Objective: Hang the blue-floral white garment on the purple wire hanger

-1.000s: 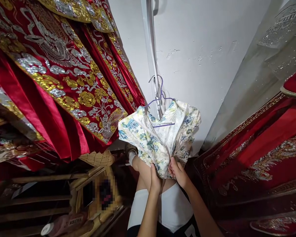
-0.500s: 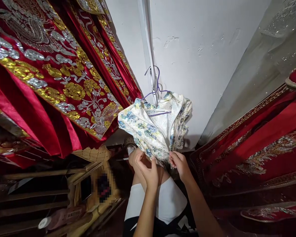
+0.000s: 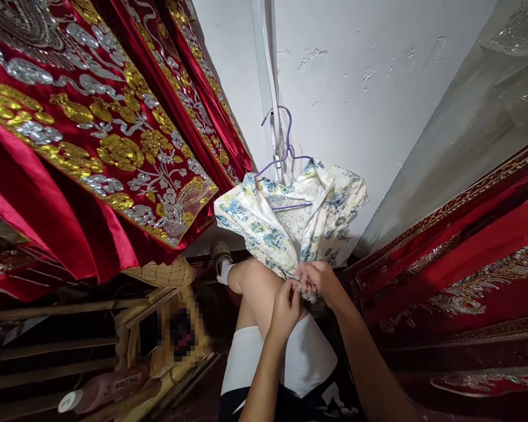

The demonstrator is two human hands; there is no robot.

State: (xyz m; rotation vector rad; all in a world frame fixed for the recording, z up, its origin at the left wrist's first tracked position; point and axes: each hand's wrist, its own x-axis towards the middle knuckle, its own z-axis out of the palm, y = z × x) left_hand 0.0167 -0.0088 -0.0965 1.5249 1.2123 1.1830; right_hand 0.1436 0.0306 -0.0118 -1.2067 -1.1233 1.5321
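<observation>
At the bottom of the flowered shirt (image 3: 264, 228), both of the person's hands meet. The left hand (image 3: 287, 308) has its thumb and fingertips brought together on the shirt's lower front edge, with hardly any gap between them. The right hand (image 3: 319, 281), just beside it, is curled with its fingers closed over the cloth there (the fingertips are partly hidden). The shirt is on a purple hanger (image 3: 288, 138), its neck parted, in front of a white wall (image 3: 356, 70); above the shirt, the hanger's hook curves by a pale strip (image 3: 266, 70). Left of the shirt hangs a red cloth (image 3: 123, 152) with gold and silver patterns. Below and to the left of the shirt are a wooden rack (image 3: 127, 334) and a bottle (image 3: 105, 387) with a white cap. Right of the shirt is a beaded red garment (image 3: 501, 234).
</observation>
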